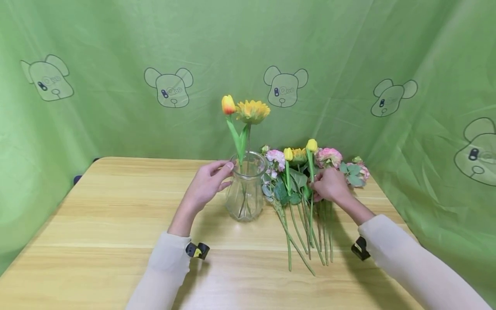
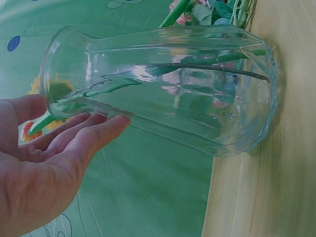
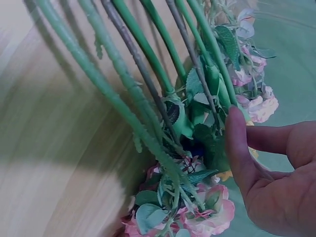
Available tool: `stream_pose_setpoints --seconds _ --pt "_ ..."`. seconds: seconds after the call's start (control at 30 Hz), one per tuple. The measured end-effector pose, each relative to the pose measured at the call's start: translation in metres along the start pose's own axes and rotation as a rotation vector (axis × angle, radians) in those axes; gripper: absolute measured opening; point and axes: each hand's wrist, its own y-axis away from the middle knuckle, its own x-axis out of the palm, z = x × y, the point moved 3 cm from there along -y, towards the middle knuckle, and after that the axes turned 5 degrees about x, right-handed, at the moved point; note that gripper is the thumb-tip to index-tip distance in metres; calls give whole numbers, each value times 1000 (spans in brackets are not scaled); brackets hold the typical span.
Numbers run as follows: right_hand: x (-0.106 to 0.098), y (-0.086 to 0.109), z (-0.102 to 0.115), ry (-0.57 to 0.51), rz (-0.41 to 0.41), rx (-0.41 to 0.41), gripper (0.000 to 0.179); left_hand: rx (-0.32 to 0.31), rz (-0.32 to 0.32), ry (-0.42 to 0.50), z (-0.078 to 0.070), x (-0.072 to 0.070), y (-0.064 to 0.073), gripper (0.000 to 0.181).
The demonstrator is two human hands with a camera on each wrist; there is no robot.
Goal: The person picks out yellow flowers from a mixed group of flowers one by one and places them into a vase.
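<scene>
A clear glass vase (image 1: 245, 202) stands upright, holding a red-and-yellow tulip (image 1: 228, 105) and a yellow sunflower (image 1: 252, 112). Beside its neck is my left hand (image 1: 209, 181), fingers fairly straight and touching the glass near the rim; the left wrist view shows the palm (image 2: 44, 182) away from the vase. To the right, my right hand (image 1: 331, 185) pinches the green stem of a yellow tulip (image 1: 311, 145) among the lying flowers. In the right wrist view, thumb and finger of that hand (image 3: 276, 182) meet at the stem, partly hiding it.
Pink flowers (image 1: 328, 157), another yellow tulip (image 1: 288, 154) and a second sunflower (image 1: 298, 156) lie right of the vase, their stems (image 1: 306, 232) crossing towards the front. A green curtain (image 1: 224, 51) surrounds the wooden table (image 1: 116, 206).
</scene>
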Motion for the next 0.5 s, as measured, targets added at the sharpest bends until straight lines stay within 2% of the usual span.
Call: stream_pose_setpoints --seconds 0.5 --pt "-3 1 12 -165 82 45 19 2 7 9 -1 0 1 47"
